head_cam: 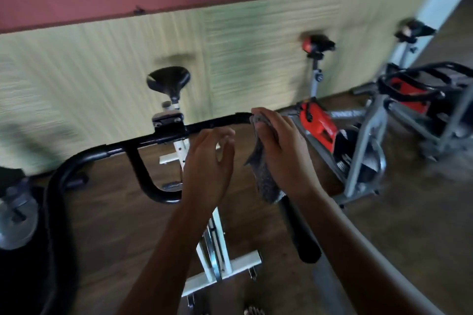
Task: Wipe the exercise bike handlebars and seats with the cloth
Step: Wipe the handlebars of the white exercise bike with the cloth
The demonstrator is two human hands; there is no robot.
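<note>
gripping one grey cloth (266, 181), the right hand (284, 156) clamps it against the right bend of the black handlebar (163, 137), and the cloth's loose end hangs below the hand, over the top of the right grip (305, 240). the left hand (207, 166) hovers just left of that bend, near the right hand but not touching it, fingers loosely curled round nothing. two hands, one cloth, one handlebar close up. three seats show beyond the handlebar: a black seat (168, 80) straight behind its middle clamp, a red and black seat (318, 43) behind and to its right, a third seat (413, 29) farther right still, blurred. a red and grey bike (318, 123) sits just right of the handlebar's right end, close to the right forearm. left of the handlebar's left curve a dark machine with a metal disc (18, 212) stands near. below the handlebar a white frame (217, 238) runs down to brown floor (409, 225).
</note>
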